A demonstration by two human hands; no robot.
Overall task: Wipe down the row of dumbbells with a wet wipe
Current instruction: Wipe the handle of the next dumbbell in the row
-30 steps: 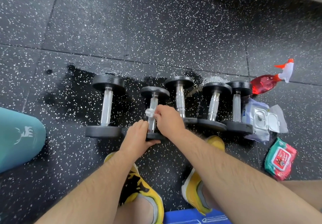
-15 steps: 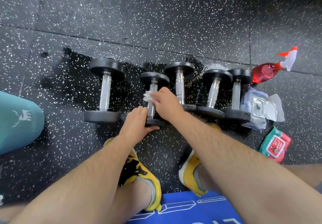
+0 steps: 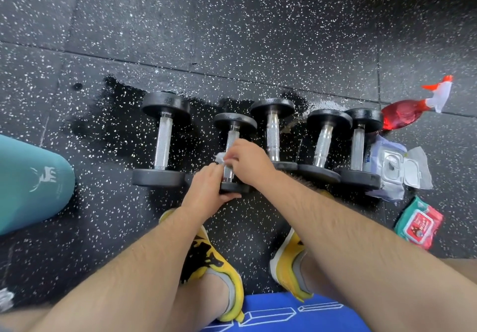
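Several black dumbbells with chrome handles lie in a row on the speckled rubber floor. The second dumbbell from the left (image 3: 234, 122) is the smallest. My left hand (image 3: 209, 187) grips its near head and holds it steady. My right hand (image 3: 249, 161) is wrapped over its handle with a white wet wipe (image 3: 220, 157) pinched against the chrome; only a corner of the wipe shows. To the left lies a larger dumbbell (image 3: 162, 138), and to the right three more (image 3: 273, 130) (image 3: 325, 135) (image 3: 361, 135).
A red spray bottle (image 3: 402, 115) lies at the far right. An open white wipes pack (image 3: 395, 169) and a red-green wipes pack (image 3: 419, 223) lie beside the rightmost dumbbell. A teal object (image 3: 28, 177) sits at left. A wet patch darkens the floor (image 3: 118, 115). My yellow shoes (image 3: 214, 262) stand below.
My right hand with the wipe slid up the small dumbbell's handle and has come back down a little. My left hand stayed on the near head.
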